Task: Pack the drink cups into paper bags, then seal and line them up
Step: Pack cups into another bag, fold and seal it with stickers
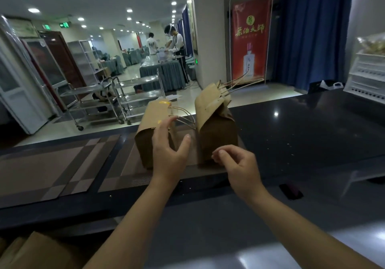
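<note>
Left hand (168, 152) released, fingers straight and spread at front of left paper bag (149, 120). Right hand (239, 166) loosely curled, nothing visible in grasp, just before right paper bag (217, 131). Both bags upright on brown mat (125, 175), side by side, tops folded over.

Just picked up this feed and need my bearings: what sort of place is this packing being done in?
Probably a restaurant or banquet hall: steel serving trolleys stand beyond the dark counter, cloth-draped tables sit further back, and a red banner shows a bottle.
</note>
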